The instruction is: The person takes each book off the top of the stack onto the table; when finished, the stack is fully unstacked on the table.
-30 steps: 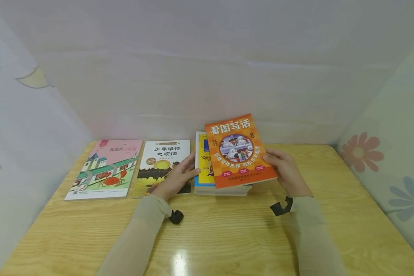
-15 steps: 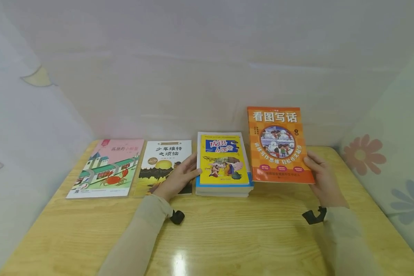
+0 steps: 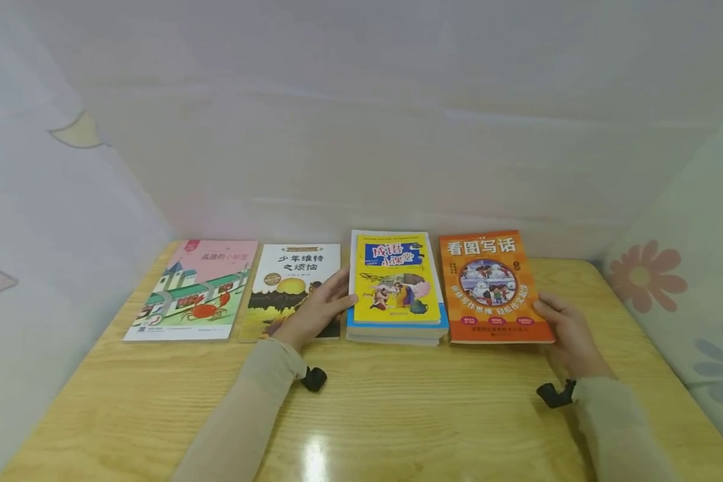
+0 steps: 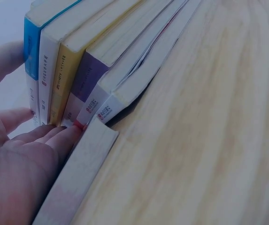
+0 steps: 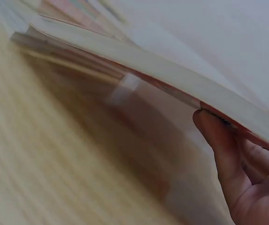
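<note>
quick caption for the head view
Right hand lowers an orange book beside a stack of books steadied by the left hand.

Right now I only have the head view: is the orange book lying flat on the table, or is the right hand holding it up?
Observer: The right wrist view shows the orange book tilted, its near edge off the table, with fingers of the right hand under it.
Operator: How many books are in the stack by the left hand?
Observer: The left wrist view shows six spines in the stack, with the left hand touching them with straight fingers.
</note>
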